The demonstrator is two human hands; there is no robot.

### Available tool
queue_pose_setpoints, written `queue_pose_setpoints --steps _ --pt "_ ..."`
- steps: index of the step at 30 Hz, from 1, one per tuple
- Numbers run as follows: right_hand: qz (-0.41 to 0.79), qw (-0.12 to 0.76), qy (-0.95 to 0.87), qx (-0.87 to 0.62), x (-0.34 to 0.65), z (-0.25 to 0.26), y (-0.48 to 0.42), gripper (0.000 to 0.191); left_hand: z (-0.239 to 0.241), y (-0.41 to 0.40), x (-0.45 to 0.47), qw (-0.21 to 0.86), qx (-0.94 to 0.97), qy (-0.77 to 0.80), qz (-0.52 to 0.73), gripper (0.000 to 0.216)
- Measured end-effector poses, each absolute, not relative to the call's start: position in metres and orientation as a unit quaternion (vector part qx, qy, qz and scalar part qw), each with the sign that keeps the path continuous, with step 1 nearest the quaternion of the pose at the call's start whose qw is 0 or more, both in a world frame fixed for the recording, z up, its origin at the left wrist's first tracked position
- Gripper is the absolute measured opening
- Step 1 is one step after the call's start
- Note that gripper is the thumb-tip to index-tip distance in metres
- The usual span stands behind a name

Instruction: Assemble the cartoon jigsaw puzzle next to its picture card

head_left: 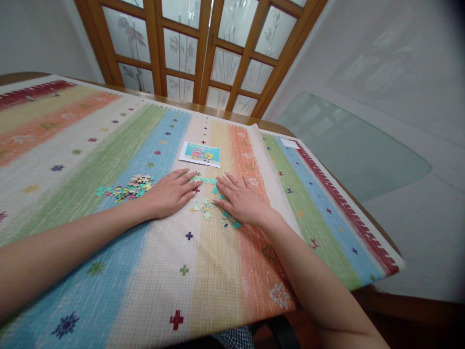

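My left hand (pixel 173 193) lies palm down on the tablecloth, fingers stretched toward a joined strip of teal jigsaw puzzle pieces (pixel 207 181). On the other side my right hand (pixel 241 198) rests with its fingers spread, partly covering the strip's right end and the teal pieces running down from it. Between the hands sit a few pale green loose pieces (pixel 204 208). More pieces (pixel 231 221) show just below my right palm. Left of my left wrist is a pile of mixed puzzle pieces (pixel 131 188). What lies under the palms is hidden.
Beyond my hands a small picture card (pixel 200 154) with a pink and a yellow cartoon figure lies flat. A striped tablecloth (pixel 160 271) covers the table, with its edge near me. Wooden doors with glass panes (pixel 181 48) stand behind the table.
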State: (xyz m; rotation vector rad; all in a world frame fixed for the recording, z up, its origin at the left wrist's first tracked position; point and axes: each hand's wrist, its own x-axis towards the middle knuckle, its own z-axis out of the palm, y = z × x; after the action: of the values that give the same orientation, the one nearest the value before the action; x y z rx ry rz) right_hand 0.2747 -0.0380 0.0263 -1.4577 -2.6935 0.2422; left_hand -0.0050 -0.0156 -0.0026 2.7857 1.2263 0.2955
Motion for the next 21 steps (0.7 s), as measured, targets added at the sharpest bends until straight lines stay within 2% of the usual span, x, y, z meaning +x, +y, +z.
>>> queue_pose_setpoints --steps 13,21 --pt "0.144 -0.046 -0.851 -0.503 0.264 0.04 -0.043 0.088 0.0 -0.017 -0.003 0.043 0.904 0.418 0.084 0.06" --pt "0.162 -0.021 -0.851 -0.499 0.258 0.032 -0.037 0.085 -0.001 -0.017 -0.003 0.034 0.895 0.439 0.078 0.06"
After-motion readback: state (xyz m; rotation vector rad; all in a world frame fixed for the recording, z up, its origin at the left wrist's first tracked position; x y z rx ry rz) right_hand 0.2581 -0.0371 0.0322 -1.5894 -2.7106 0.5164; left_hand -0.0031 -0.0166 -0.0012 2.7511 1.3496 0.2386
